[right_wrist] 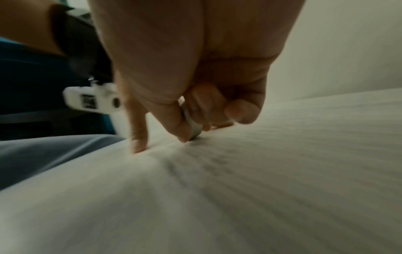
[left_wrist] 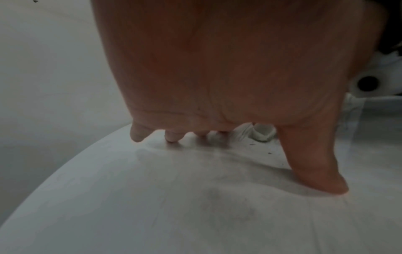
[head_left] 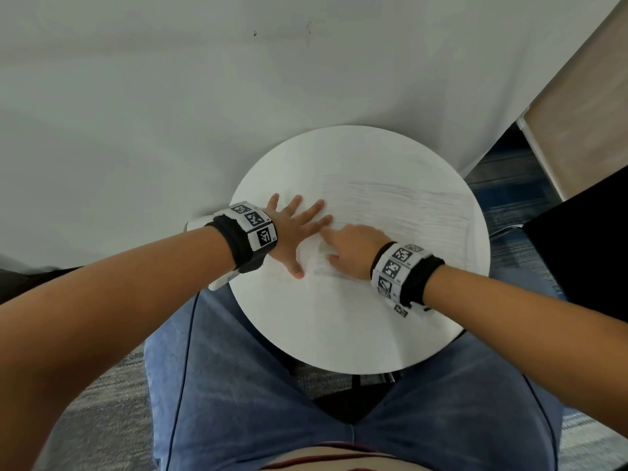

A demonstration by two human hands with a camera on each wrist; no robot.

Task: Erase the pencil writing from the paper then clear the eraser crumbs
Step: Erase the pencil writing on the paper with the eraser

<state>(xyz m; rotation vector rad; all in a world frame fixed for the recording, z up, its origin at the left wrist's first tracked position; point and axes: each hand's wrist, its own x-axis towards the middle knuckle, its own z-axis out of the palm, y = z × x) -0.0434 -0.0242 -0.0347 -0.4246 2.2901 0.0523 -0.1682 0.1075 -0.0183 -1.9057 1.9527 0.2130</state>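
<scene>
On a round white tabletop [head_left: 339,328], pushed against a pale wall [head_left: 136,96], lies a sheet of paper [head_left: 407,212] covered with faint pencil lines; it spreads across the far and right part of the top, and its left portion looks paler and less marked. Below the near rim, the seated person's blue jeans [head_left: 255,385] fill the lower part of the head view. Both forearms reach in, each with a black wristband bearing black-and-white markers. The left hand [head_left: 292,232] lies flat on the paper's left part, fingers straight and spread, thumb pointing back toward the person; the left wrist view shows its fingertips and thumb tip pressing the sheet. The right hand [head_left: 353,248] sits just beside it, nearly touching the left fingertips, with its fingers curled. In the right wrist view it pinches a small pale eraser [right_wrist: 192,126] between thumb and fingers, the eraser's lower edge touching the paper. Tiny dark crumbs [left_wrist: 269,153] lie scattered on the sheet near the left thumb.
</scene>
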